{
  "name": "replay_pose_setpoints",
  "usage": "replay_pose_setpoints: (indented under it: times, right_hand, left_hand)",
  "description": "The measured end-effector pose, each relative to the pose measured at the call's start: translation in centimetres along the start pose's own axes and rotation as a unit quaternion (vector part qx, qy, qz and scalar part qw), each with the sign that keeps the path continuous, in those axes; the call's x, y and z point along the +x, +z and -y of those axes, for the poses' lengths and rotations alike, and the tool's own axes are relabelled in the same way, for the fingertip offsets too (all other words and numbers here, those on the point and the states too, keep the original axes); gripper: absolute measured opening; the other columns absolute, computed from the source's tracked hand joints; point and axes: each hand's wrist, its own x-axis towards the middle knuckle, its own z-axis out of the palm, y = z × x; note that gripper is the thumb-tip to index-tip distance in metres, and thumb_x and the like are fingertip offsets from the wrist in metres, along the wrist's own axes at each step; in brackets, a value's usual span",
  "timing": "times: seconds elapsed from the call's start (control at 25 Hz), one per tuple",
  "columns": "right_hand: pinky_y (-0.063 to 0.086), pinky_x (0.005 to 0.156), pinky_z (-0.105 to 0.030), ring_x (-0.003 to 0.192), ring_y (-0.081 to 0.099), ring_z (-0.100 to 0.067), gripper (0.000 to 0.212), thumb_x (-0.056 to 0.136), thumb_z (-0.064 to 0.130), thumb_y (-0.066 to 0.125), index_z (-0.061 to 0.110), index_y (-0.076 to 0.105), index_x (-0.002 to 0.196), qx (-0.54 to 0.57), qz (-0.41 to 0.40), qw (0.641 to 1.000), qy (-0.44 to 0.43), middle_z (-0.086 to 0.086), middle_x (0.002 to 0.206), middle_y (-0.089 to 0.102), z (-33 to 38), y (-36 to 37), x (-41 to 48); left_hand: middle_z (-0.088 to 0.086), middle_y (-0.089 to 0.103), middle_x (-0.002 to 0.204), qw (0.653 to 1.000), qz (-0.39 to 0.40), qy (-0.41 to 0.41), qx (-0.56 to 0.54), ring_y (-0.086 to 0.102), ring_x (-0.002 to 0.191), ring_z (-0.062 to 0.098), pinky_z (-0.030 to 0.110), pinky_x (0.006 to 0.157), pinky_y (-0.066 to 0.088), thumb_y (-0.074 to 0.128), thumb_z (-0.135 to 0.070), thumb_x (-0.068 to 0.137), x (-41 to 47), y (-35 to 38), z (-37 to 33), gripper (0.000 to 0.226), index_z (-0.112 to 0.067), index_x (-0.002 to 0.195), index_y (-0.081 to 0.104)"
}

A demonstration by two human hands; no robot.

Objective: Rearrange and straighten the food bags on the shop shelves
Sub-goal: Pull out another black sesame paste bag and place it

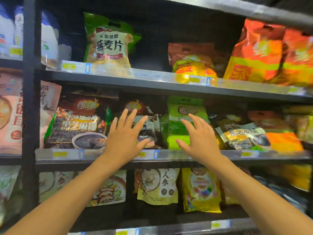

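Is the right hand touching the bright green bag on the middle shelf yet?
Cannot tell. In the head view, the right hand overlaps the bright green bag, fingers spread; no gap or contact shows.

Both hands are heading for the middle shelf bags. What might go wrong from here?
1. The left hand reaches at a dark brown sesame bag wedged between neighbours; pulling it may drag the larger sesame bag askew.
2. The right hand is spread over the green bag; a push could tip it back out of sight.
3. The slumped bag to the right leans already and may slide over the shelf edge.
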Motion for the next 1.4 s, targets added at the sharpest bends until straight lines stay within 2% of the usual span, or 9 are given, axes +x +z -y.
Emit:
replay_pose_setpoints:
  times: [0.2,0.36,0.56,0.76,1.0,1.16,1.32,1.4]
  right_hand:
    - [0.037,0.119,-0.052,0.149,0.037,-0.029,0.074,0.088,0.064,0.058,0.026,0.048,0.151,-0.014,0.001,0.999,0.041,-0.005,0.162,0.040,-8.7,-4.1,-4.6]
    - [0.040,0.116,-0.050,0.147,0.040,-0.026,0.068,0.089,0.055,0.063,0.026,0.051,0.149,-0.015,-0.010,0.997,0.073,-0.003,0.159,0.044,-14.1,-7.1,-7.9]
    - [0.042,0.113,-0.047,0.145,0.043,-0.026,0.067,0.088,0.055,0.066,0.023,0.053,0.146,-0.046,-0.014,0.992,0.112,-0.005,0.158,0.046,-21.1,-9.1,-10.4]
    - [0.042,0.112,-0.048,0.145,0.042,-0.026,0.068,0.088,0.054,0.067,0.022,0.054,0.146,-0.054,-0.021,0.987,0.151,-0.005,0.157,0.046,-26.6,-8.4,-10.3]
    - [0.041,0.114,-0.046,0.146,0.040,-0.023,0.070,0.088,0.057,0.065,0.025,0.050,0.148,-0.062,-0.018,0.983,0.170,-0.001,0.159,0.043,-31.8,-4.3,-8.1]
    - [0.041,0.114,-0.045,0.148,0.037,-0.021,0.071,0.089,0.059,0.063,0.027,0.046,0.151,-0.050,-0.010,0.982,0.182,0.001,0.161,0.039,-34.8,-0.6,-4.5]
    - [0.041,0.114,-0.044,0.149,0.036,-0.023,0.075,0.088,0.058,0.064,0.026,0.043,0.152,-0.024,-0.002,0.983,0.181,0.000,0.163,0.036,-36.6,2.6,-2.2]
    - [0.044,0.110,-0.044,0.145,0.042,-0.025,0.078,0.087,0.059,0.064,0.025,0.041,0.153,-0.010,0.010,0.983,0.181,-0.001,0.161,0.039,-37.6,4.0,-1.5]
  left_hand:
    - [0.008,0.018,0.171,0.999,0.001,0.039,-0.027,0.011,0.158,0.034,0.059,0.122,0.026,0.043,-0.075,0.091,1.0,-0.3,-9.9,0.084,-0.035,0.161,0.024]
    - [0.007,0.015,0.172,0.997,0.013,0.053,-0.061,0.008,0.159,0.032,0.059,0.124,0.022,0.041,-0.077,0.090,1.6,-0.3,-16.5,0.085,-0.037,0.162,0.020]
    - [0.004,0.011,0.173,0.992,0.035,0.060,-0.105,0.004,0.160,0.030,0.056,0.126,0.019,0.040,-0.077,0.092,4.0,0.1,-23.6,0.084,-0.038,0.162,0.015]
    - [0.003,0.010,0.173,0.989,0.048,0.069,-0.126,0.003,0.160,0.027,0.052,0.126,0.020,0.037,-0.077,0.092,7.9,2.0,-28.5,0.083,-0.040,0.162,0.014]
    - [0.004,0.014,0.172,0.987,0.048,0.062,-0.140,0.010,0.159,0.029,0.052,0.122,0.027,0.041,-0.077,0.092,13.2,7.0,-31.6,0.084,-0.037,0.162,0.019]
    - [0.008,0.021,0.169,0.985,0.093,0.031,-0.143,0.023,0.153,0.033,0.054,0.113,0.037,0.044,-0.077,0.090,17.4,10.8,-32.2,0.086,-0.034,0.161,0.020]
    - [0.014,0.043,0.156,0.978,0.145,-0.008,-0.151,0.044,0.139,0.039,0.051,0.102,0.049,0.048,-0.076,0.088,20.4,13.8,-32.6,0.089,-0.028,0.159,0.023]
    - [0.015,0.059,0.139,0.969,0.163,-0.030,-0.184,0.057,0.126,0.038,0.047,0.095,0.055,0.051,-0.073,0.088,21.2,15.0,-32.9,0.089,-0.021,0.156,0.031]
